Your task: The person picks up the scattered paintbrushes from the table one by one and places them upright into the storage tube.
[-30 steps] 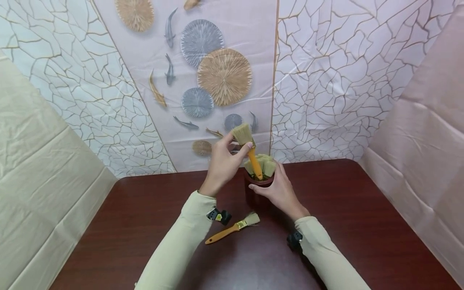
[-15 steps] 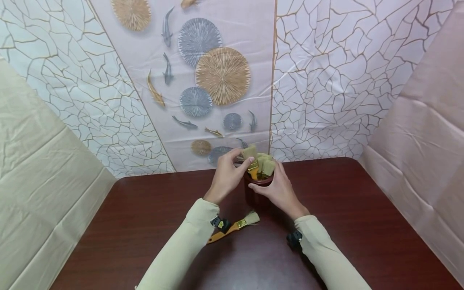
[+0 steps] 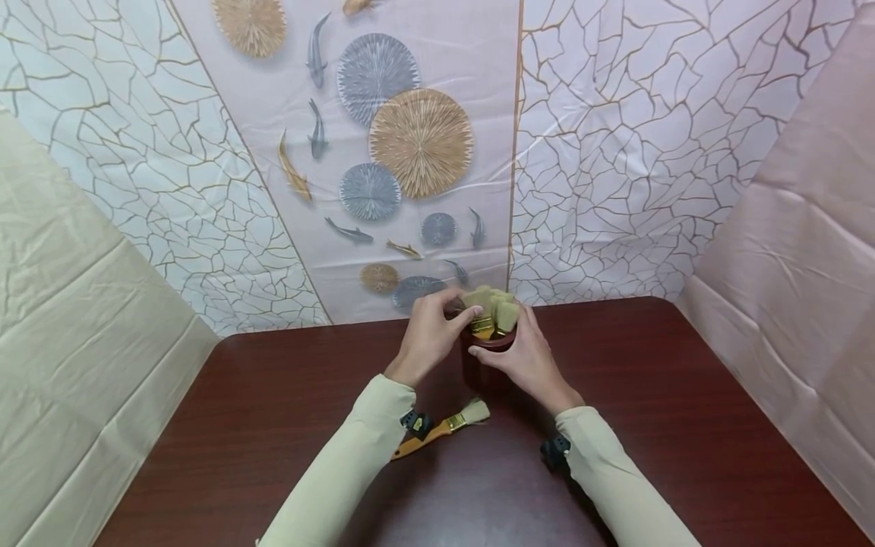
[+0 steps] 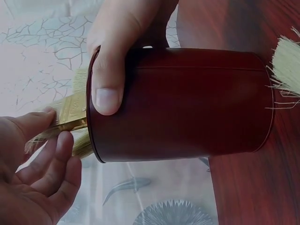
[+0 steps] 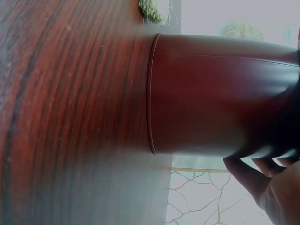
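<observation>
Several brushes (image 3: 494,308) already stand bristles-up in the dark red cup (image 3: 484,363), centre of the head frame; one more brush (image 3: 440,430) lies on the desk (image 3: 683,425) just below the cup, partly under the left sleeve. Judgement: mostly done, with the brush in hand nearly seated and the loose one left.

Left hand (image 3: 429,334): grip is a pinch, thumb and fingers closed on the brass ferrule (image 4: 70,115) of the brush being set in, right at the cup's rim. In the left wrist view the ferrule sits mid-left, handle already inside.

Right hand (image 3: 529,361): fingers curled round the cup's wall, thumb (image 4: 107,79) pressed on the side near the rim, steadying it. Cup upright on the desk.

Loose brush: well clear of both grips, bristles pointing at the cup base.
</observation>
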Demonstrator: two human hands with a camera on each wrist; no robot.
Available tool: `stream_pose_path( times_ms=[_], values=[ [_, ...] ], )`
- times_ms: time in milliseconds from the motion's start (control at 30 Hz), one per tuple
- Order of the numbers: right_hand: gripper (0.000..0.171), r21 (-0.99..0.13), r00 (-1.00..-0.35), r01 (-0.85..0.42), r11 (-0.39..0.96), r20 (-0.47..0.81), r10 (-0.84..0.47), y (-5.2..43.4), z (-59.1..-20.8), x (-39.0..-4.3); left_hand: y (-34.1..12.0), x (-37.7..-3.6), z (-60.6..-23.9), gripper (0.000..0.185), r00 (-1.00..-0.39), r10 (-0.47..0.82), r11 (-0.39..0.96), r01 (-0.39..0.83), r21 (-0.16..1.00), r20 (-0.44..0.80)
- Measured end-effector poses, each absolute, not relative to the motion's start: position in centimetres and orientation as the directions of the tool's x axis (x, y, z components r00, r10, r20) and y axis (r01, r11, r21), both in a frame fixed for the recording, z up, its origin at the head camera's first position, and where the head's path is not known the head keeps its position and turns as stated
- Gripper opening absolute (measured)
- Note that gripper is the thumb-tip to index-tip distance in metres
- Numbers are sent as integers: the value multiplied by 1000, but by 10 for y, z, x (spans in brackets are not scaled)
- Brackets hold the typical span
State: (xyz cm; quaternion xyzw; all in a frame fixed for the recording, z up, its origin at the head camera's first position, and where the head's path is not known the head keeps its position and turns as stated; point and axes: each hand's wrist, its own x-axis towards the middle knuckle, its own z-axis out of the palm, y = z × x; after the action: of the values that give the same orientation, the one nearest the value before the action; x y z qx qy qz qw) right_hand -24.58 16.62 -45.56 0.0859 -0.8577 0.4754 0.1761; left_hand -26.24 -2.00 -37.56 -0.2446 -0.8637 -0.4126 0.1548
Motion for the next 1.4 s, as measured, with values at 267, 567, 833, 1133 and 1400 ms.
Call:
stream_pose_path(
  times_ms=[267, 567, 833, 1133, 1400],
  values=[
    [111, -783, -925, -311, 539, 379, 17, 165, -457, -245, -20, -261, -378, 19, -853, 331, 590, 520, 617, 403],
    [111, -779, -928, -303, 549, 373, 17, 163, -456, -245, -23, -260, -377, 23, -874, 330, 638, 485, 599, 356],
    [111, -776, -923, -317, 545, 386, 12, 163, -458, -244, -40, -246, -371, 23, -864, 294, 563, 502, 657, 408],
    [107, -787, -923, -320, 528, 384, 13, 166, -458, -246, -77, -224, -371, 10, -885, 293, 534, 465, 707, 361],
    [108, -791, -928, -307, 529, 373, 19, 167, -455, -245, -92, -214, -402, 11, -911, 399, 586, 345, 733, 110]
  ],
)
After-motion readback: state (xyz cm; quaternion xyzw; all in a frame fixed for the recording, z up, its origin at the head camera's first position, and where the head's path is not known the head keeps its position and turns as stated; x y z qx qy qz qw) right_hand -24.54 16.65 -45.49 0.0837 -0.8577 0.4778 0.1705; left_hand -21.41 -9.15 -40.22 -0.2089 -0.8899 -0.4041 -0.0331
